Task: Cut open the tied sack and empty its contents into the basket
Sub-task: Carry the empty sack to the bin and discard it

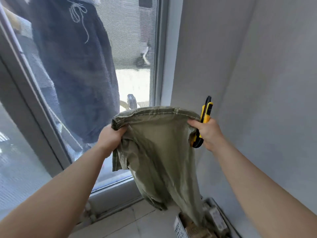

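We hold the sack (161,152) up in the air in front of us, both arms stretched forward. Our left hand (111,138) is closed on a bunched corner of its stitched seam, and our right hand (208,132) pinches the other corner while also gripping a yellow knife (205,115), whose tip points up past the seam. The seam runs almost level between the two hands, and the olive cloth hangs limp below it, narrowing toward the floor. Its lower end reaches down to the basket (180,226), a white slotted one at the near right, close to the wall (257,83); we cannot tell whether the cloth touches it. Something brownish shows inside the basket, too blurred to name. To the left stands a glass door (133,48) with dark clothing (77,74) hanging behind it.
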